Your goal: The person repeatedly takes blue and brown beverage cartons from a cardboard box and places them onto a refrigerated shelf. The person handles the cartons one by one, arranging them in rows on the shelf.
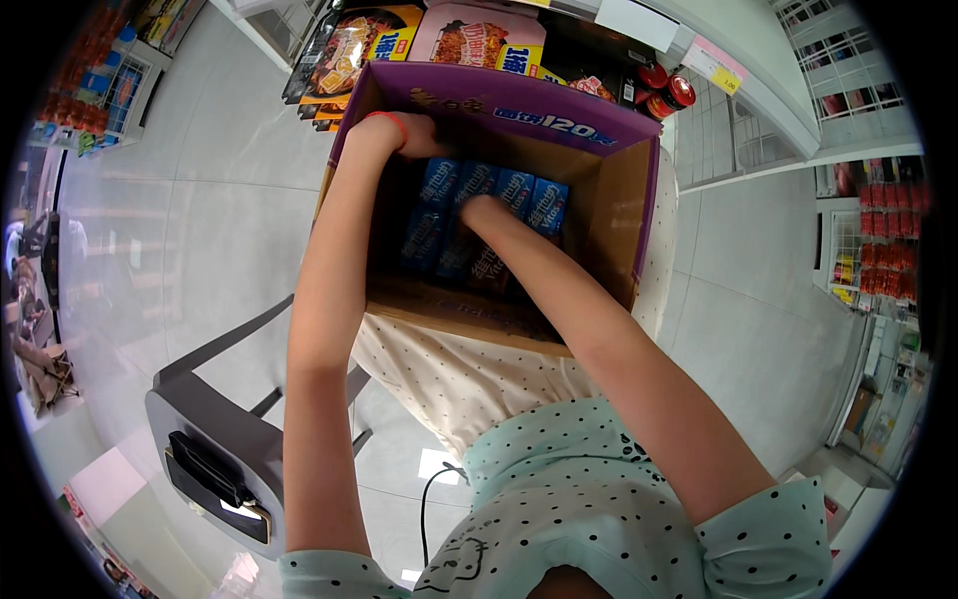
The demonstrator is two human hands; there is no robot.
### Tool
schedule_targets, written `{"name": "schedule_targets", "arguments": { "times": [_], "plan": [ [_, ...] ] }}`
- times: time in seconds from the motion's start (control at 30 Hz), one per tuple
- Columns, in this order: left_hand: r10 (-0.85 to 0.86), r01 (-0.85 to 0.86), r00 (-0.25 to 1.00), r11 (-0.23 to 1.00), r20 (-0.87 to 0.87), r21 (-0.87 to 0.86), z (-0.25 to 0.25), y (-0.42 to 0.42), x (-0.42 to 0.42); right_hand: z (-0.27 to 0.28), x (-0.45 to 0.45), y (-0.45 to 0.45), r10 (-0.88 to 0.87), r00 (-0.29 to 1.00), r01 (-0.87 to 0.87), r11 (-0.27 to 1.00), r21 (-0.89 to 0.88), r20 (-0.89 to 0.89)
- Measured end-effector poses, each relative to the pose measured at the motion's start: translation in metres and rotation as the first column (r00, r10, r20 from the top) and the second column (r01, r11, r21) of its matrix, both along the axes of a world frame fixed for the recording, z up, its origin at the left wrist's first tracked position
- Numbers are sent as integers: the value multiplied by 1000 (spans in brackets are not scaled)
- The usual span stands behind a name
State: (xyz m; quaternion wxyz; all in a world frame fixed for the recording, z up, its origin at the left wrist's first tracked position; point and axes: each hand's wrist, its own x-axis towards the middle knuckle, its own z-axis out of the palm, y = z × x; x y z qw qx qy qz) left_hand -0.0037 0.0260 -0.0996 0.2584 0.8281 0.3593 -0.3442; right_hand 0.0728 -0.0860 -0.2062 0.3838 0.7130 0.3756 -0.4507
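A purple-printed cardboard box [625, 210] stands open before me, above cream dotted fabric [479, 367] at my lap. Inside it, blue Vitasoy drink cartons [548, 206] are packed side by side in rows. A darker brown carton [488, 271] shows at the near side. My left hand [419, 135], with a red band at the wrist, reaches into the far left corner; its fingers are lost in shadow. Over the middle of the cartons is my right hand [479, 210], blurred and bent downward. Whether either hand grips anything is hidden.
Packaged noodle meals [367, 52] and red-lidded jars [677, 91] line the shelf just beyond the box. A white shelf edge [771, 97] with price tags runs at the upper right. To the left stands a grey stool [217, 404] with a black phone-like object [206, 468] on it.
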Motion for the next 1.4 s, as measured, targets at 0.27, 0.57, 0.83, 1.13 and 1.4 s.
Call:
{"name": "schedule_targets", "arguments": {
  "times": [0.27,0.57,0.83,1.13,1.4],
  "plan": [
    [13,-13,999,1000,30,-13,7,-2,4,-26,42,-10,-118,992,117,993,-23,-49],
    [-158,151,970,987,187,52,-36,10,-17,29,-3,3,502,849,-494,865,93,-163],
    [332,-304,939,926,96,-225,-80,18,-16,261,36,18,862,254,-411,507,757,-440],
    [69,-69,998,998,-3,-7,-20,0,7,355,260,121,149,800,-335,-692,640,581],
    [58,-58,998,998,4,9,-22,-1,-7,311,248,120,75,833,-426,-547,721,549]
  ]
}}
